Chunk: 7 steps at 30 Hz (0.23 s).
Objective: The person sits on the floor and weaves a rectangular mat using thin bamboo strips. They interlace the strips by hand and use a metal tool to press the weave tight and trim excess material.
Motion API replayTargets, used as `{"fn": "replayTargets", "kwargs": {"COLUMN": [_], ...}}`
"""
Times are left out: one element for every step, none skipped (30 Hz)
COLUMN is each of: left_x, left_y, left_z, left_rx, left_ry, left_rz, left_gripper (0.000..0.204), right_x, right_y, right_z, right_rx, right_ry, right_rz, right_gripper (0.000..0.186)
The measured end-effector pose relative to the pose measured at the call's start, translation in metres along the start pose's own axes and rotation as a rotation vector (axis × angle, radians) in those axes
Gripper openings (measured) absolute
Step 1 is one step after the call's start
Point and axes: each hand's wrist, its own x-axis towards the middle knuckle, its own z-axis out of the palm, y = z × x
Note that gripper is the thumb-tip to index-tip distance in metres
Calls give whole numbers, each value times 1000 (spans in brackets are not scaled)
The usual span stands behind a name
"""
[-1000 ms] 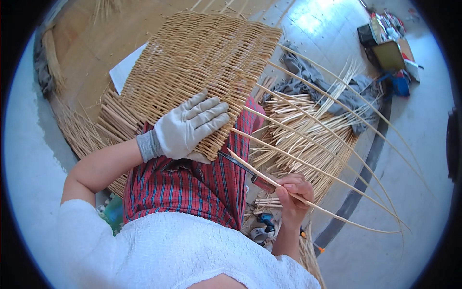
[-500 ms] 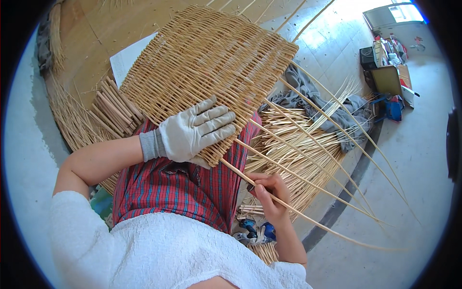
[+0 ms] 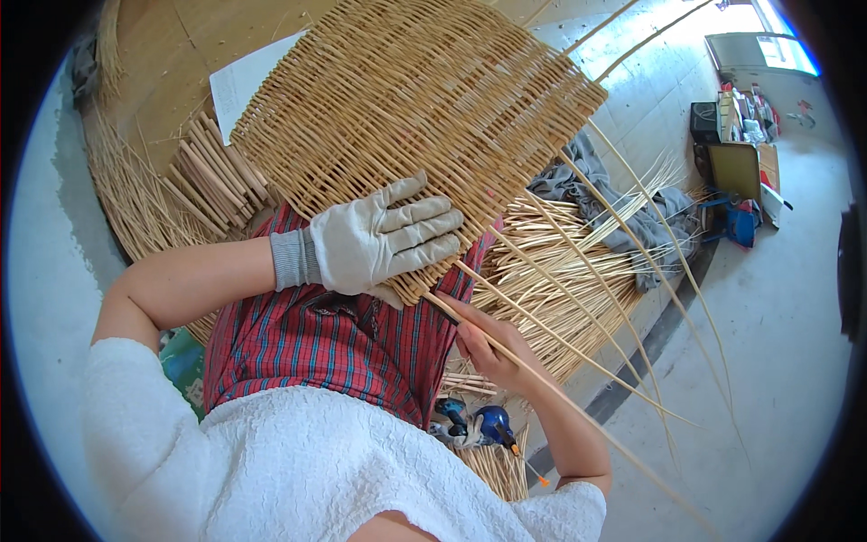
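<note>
A flat woven wicker panel (image 3: 424, 108) lies tilted over my lap, with long bare rods (image 3: 587, 312) sticking out from its right edge. My left hand (image 3: 384, 235), in a pale work glove with a grey cuff, rests flat on the panel's near corner, fingers stretched and slightly apart. My bare right hand (image 3: 492, 348) is closed around the nearest rod (image 3: 578, 411), just off that corner. A small dark narrow tool (image 3: 442, 308) shows along the rod at the fingers; most of it is hidden, so its kind is unclear.
Loose peeled rods (image 3: 551, 289) are heaped right of my lap, beside grey cloth (image 3: 623, 217). Thick cut sticks (image 3: 217, 176) lie at left. A blue tool (image 3: 492, 425) with an orange tip sits near my right forearm. A cluttered box (image 3: 736, 167) stands far right.
My right hand has moved up and left along the rod, closer to the panel's corner, with the dark tool. The panel and my left hand have shifted slightly right in view.
</note>
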Motion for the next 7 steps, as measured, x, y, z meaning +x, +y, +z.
{"fn": "replayTargets", "kwargs": {"left_x": [1,3,4,5,4,1,-2], "left_y": [-1,-2,-5,-6,-5,-2,-2], "left_z": [2,5,4,3,1,-1,-2], "left_rx": [-13,-26,-28,-34,-40,-50,-44], "left_ry": [16,31,50,42,35,25,29], "left_rz": [-1,-1,2,3,5,-5,-17], "left_gripper": [120,120,120,120,120,120,120], "right_x": [5,5,8,9,5,4,1], "right_y": [-3,2,7,9,8,1,-11], "right_z": [-6,-4,-2,-1,1,0,-6], "right_rx": [-8,-70,-136,-201,-168,-29,109], "right_ry": [-64,-35,0,35,28,-36,-99], "right_rz": [57,20,-26,-71,-34,114,264], "right_gripper": [49,49,49,49,52,56,60]}}
